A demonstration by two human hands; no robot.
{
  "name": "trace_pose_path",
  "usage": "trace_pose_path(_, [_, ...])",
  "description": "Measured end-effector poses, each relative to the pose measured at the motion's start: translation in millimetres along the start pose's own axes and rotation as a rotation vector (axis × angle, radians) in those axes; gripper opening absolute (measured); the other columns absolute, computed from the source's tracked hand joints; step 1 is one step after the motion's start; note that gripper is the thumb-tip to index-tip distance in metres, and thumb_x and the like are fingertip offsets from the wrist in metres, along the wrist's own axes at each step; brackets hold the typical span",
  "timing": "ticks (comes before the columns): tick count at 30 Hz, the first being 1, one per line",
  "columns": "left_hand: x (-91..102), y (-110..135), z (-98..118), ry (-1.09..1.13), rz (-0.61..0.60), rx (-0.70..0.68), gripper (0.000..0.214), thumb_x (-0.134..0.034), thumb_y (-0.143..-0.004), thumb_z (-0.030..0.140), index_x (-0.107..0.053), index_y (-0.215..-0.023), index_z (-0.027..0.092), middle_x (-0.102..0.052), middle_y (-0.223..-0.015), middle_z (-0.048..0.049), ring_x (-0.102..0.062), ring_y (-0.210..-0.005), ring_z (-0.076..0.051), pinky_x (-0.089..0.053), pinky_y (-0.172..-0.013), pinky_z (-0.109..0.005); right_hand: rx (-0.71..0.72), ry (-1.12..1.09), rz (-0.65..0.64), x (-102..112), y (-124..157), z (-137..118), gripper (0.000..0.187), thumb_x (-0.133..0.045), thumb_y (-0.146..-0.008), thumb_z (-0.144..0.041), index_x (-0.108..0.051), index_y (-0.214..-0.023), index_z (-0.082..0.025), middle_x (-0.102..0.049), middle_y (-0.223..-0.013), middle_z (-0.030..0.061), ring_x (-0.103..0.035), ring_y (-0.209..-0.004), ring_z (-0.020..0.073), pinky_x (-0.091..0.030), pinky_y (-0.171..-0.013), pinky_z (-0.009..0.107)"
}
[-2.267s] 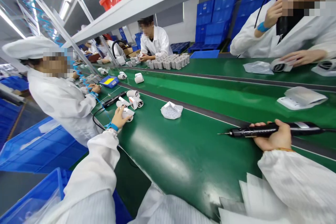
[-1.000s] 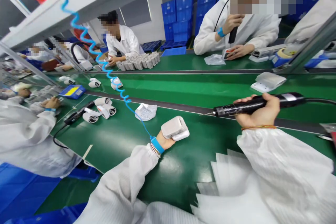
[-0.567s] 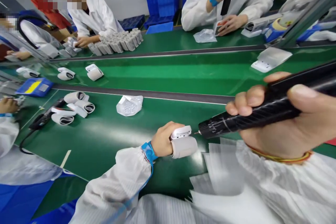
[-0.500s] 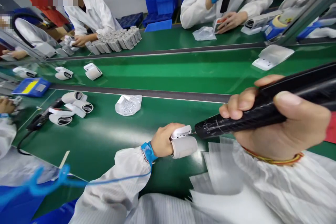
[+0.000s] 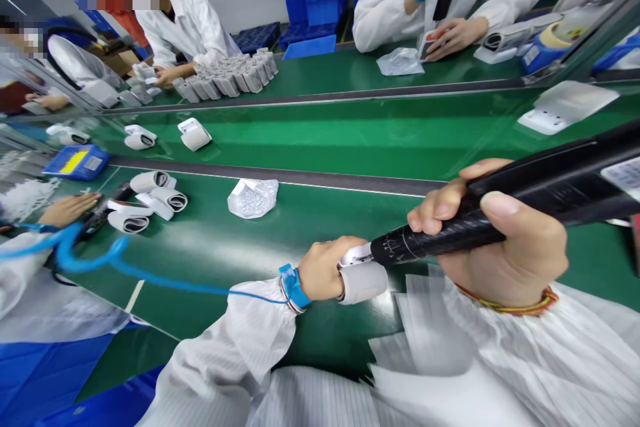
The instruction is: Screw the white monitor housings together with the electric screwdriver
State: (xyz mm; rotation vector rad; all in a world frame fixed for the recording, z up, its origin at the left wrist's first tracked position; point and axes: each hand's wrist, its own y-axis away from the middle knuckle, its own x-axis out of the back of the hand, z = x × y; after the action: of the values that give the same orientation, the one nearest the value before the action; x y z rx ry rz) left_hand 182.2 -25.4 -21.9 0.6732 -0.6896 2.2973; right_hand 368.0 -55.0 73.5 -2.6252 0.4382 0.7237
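both are clamped: the left hand [image 5: 324,271] on a wrist blood-pressure monitor [image 5: 365,282], partly hiding it; the right hand [image 5: 507,257] on an electric screwdriver [image 5: 565,177], rear cut off, label [image 5: 625,177] illegible.

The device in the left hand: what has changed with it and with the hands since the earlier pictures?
The left hand took the grey and white device from beside three similar devices and carried it to the right. The right hand kept its black screwdriver and moved left, bringing the tip to the device's white part. The three similar devices and the plastic bag stayed on the green table.
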Motion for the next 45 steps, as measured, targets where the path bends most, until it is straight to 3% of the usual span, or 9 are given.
trace_pose_path(12, [-6.6,-5,-3,-0.090,-0.072,0.069,0.041,-0.059,-0.081,0.037,-0.059,-0.118,0.018,-0.072,-0.106,-0.0058,-0.071,-0.088,-0.018,-0.052,-0.080,-0.024,-0.173,-0.001,0.097,4,-9,-1,0.032,-0.084,-0.048,-0.038,-0.062,-0.066,-0.024,-0.053,-0.051,-0.0016,-0.048,-0.044,0.0144,-0.045,-0.042,0.032])
trace_pose_path(27, [-3.9,-7,-1,-0.074,-0.069,0.133,0.041,-0.063,-0.079,0.037,-0.060,-0.117,0.021,-0.073,-0.101,-0.0035,-0.070,-0.086,-0.018,-0.051,-0.077,-0.025,-0.112,-0.014,0.089,1,-9,8,0.028,-0.075,-0.056,-0.034,-0.055,-0.070,-0.021,-0.051,-0.050,-0.0033,-0.046,-0.044,0.0130,-0.044,-0.044,0.029])
trace_pose_path(34, [-2.5,-8,1,-0.041,-0.068,0.210,0.041,-0.066,-0.077,0.037,-0.060,-0.116,0.024,-0.071,-0.111,-0.0028,-0.069,-0.094,-0.020,-0.051,-0.082,-0.027,-0.201,-0.025,0.247,3,-17,13,0.026,-0.065,-0.051,-0.027,-0.052,-0.072,-0.021,-0.047,-0.051,-0.0028,-0.043,-0.048,0.0124,-0.042,-0.045,0.028])
trace_pose_path(37, [-0.6,-6,-4,-0.020,-0.050,0.287,0.044,-0.068,-0.077,0.041,-0.058,-0.117,0.026,-0.070,-0.111,-0.0013,-0.069,-0.096,-0.021,-0.052,-0.082,-0.028,-0.290,-0.069,0.387,15,-33,22,0.019,-0.057,-0.055,-0.023,-0.052,-0.073,-0.019,-0.044,-0.054,-0.0010,-0.043,-0.052,0.0120,-0.043,-0.046,0.026])
trace_pose_path(40, [4.6,-2,-17,-0.007,0.048,0.340,0.048,-0.070,-0.075,0.041,-0.056,-0.117,0.023,-0.070,-0.103,-0.0022,-0.068,-0.092,-0.021,-0.052,-0.079,-0.029,-0.389,-0.168,0.537,40,-57,37,0.005,-0.048,-0.064,-0.018,-0.047,-0.068,-0.016,-0.039,-0.059,-0.0014,-0.041,-0.051,0.0091,-0.044,-0.047,0.025])
trace_pose_path(42, [11.7,-1,-29,-0.021,0.120,0.389,0.041,-0.071,-0.073,0.038,-0.059,-0.108,0.021,-0.070,-0.093,-0.0014,-0.067,-0.086,-0.021,-0.051,-0.077,-0.031,-0.443,-0.254,0.668,61,-72,48,0.005,-0.044,-0.069,-0.015,-0.041,-0.065,-0.016,-0.036,-0.060,-0.0026,-0.039,-0.050,0.0070,-0.044,-0.047,0.024])
trace_pose_path(45, [26.0,-6,-50,0.141,0.207,0.511,0.016,-0.070,-0.069,0.024,-0.062,-0.082,0.018,-0.066,-0.077,0.0020,-0.063,-0.077,-0.016,-0.050,-0.075,-0.027,-0.457,-0.261,0.735,86,-84,66,0.012,-0.042,-0.075,-0.014,-0.036,-0.066,-0.018,-0.034,-0.061,-0.0035,-0.039,-0.049,0.0072,-0.045,-0.048,0.025])
